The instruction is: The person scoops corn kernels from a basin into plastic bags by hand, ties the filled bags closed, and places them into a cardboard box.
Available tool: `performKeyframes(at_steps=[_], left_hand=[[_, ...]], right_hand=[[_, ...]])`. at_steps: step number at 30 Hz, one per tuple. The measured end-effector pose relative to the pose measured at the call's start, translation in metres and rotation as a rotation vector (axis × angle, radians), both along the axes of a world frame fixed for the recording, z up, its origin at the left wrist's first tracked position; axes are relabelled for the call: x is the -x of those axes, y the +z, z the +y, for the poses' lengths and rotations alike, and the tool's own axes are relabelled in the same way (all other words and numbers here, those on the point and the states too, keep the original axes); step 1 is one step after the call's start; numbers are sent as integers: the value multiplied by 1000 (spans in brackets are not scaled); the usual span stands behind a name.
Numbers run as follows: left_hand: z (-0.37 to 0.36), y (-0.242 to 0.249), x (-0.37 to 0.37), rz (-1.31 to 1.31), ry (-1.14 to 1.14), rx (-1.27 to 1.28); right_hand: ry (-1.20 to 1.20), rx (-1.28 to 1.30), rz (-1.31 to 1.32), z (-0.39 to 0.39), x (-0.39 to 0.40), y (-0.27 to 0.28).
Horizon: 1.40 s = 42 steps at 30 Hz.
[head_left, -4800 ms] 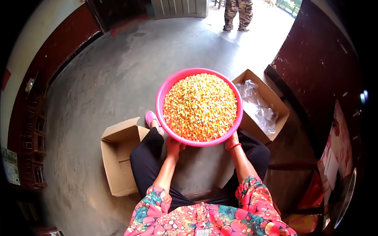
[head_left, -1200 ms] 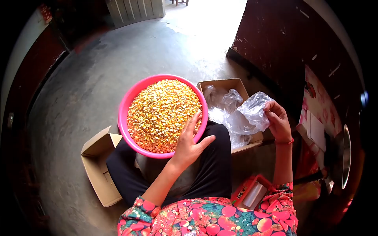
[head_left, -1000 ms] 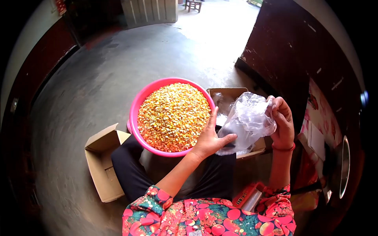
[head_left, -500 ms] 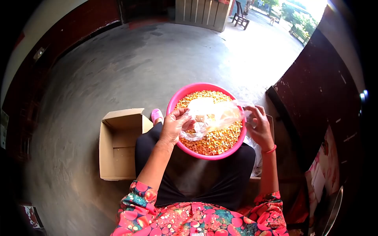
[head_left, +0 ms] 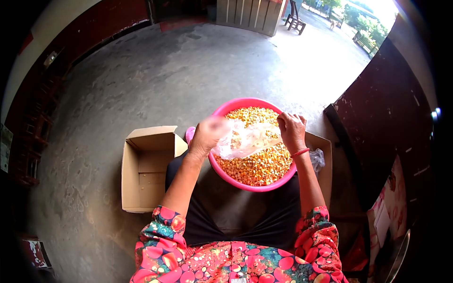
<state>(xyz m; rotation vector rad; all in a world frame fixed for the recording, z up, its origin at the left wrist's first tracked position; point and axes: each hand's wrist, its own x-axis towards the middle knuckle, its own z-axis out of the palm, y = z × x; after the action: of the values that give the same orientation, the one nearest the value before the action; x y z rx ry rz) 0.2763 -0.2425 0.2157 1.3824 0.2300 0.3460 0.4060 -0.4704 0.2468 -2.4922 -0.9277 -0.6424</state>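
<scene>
A pink basin filled with yellow-orange corn kernels rests on my lap. Over the kernels stretches a thin clear plastic bag, held between my two hands. My left hand grips the bag's left end at the basin's left rim; its fingertips are smeared by motion. At the right rim, my right hand pinches the bag's other end with bent fingers, a red band at the wrist.
An open cardboard box stands on the floor to the left. On the right, another cardboard box holds crumpled clear plastic. A dark wall panel rises at the right, and a wooden chair stands by the doorway.
My right hand has moved left and up, its fingers now closer together at the bag. My left hand has shifted slightly up and left. The bag looks flatter and more spread out.
</scene>
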Motion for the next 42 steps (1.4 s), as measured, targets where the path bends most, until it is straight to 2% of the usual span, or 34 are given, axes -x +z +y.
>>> performKeyframes(at_steps=[1, 2, 4, 6, 8, 10, 12, 14, 15, 18, 20, 26, 30, 31, 32, 34, 36, 37, 38, 39, 42], left_hand=[[4, -5, 1, 16, -13, -46], [3, -5, 2, 21, -15, -42], [2, -2, 0, 120, -11, 170], [7, -14, -9, 134, -21, 441], [14, -32, -21, 148, 71, 536], [18, -31, -20, 172, 55, 516], [11, -35, -21, 112, 254, 514], [17, -44, -12, 136, 243, 494], [20, -48, -9, 144, 224, 478], [20, -45, -2, 162, 255, 466], [24, -53, -3, 195, 132, 448], [3, -31, -5, 207, 70, 422], [-24, 7, -3, 241, 24, 394], [-28, 8, -5, 217, -5, 313], [-29, 9, -8, 188, -32, 235], [-30, 10, -15, 164, -45, 191], [-34, 10, -22, 93, 76, 61], [-34, 5, -28, 92, 77, 62], [-33, -4, -35, 43, 116, -13], [-33, -9, -38, -3, 155, -91], [-33, 13, -24, 49, 85, -131]], right_hand=[[-21, -22, 26, -4, -3, -2], [-15, -176, 176, -8, -8, -6], [-50, -283, 317, -17, -15, -15], [-73, -223, 311, -26, -21, -36], [-103, -102, 340, -36, -28, -58], [-220, -126, 205, -43, -29, -75], [-350, -123, 184, -57, -36, -91], [-497, -130, 289, -74, -37, -103], [-508, -219, 466, -83, -39, -109], [-434, -189, 457, -101, -33, -128], [-445, -240, 566, -103, -26, -120], [-352, -359, 570, -125, -22, -136], [-400, -484, 717, -132, 11, -116], [-476, -330, 726, -133, 17, -105], [-478, -334, 720, -133, 20, -97], [-377, -57, 188, -130, 29, -83], [-237, -217, 146, -96, 47, -33], [-120, -420, 354, -83, 49, -26], [-3, -416, 248, -63, 55, -11], [19, -300, 31, -45, 61, 6], [75, -248, 112, -7, 43, 13]])
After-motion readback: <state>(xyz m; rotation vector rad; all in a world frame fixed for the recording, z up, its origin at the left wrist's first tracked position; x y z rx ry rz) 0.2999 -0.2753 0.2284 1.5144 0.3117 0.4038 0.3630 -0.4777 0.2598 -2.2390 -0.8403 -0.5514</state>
